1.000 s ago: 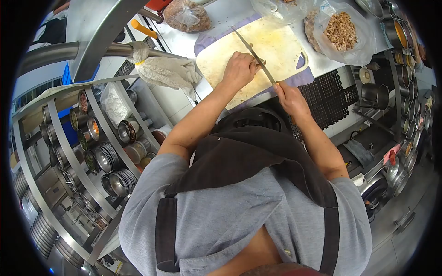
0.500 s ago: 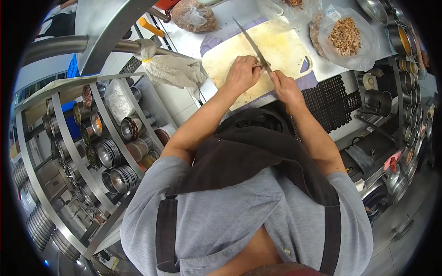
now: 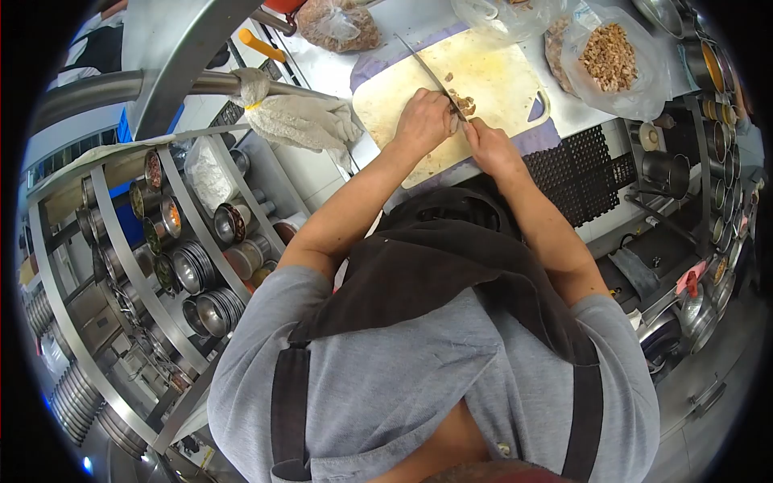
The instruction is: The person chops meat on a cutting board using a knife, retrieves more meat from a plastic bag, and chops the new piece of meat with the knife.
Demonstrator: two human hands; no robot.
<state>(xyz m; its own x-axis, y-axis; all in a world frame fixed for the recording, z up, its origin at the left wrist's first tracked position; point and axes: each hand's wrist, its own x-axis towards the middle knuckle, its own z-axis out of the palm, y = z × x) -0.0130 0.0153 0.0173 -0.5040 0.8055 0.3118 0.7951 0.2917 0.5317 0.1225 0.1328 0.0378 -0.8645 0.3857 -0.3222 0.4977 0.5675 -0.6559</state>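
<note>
I'm on one head cam, fisheye wide, aimed forward and steeply down: shirt (image 3: 386,370) super close at bottom centre, board (image 3: 493,74) farther out at upper centre, frame corners black.

A knife (image 3: 420,59) bars the way across a cutting board (image 3: 503,76); room opens between it and the plastic bag (image 3: 649,90) at right.

No legible lettering, brands or numbers (signs included) anywhere.
</note>
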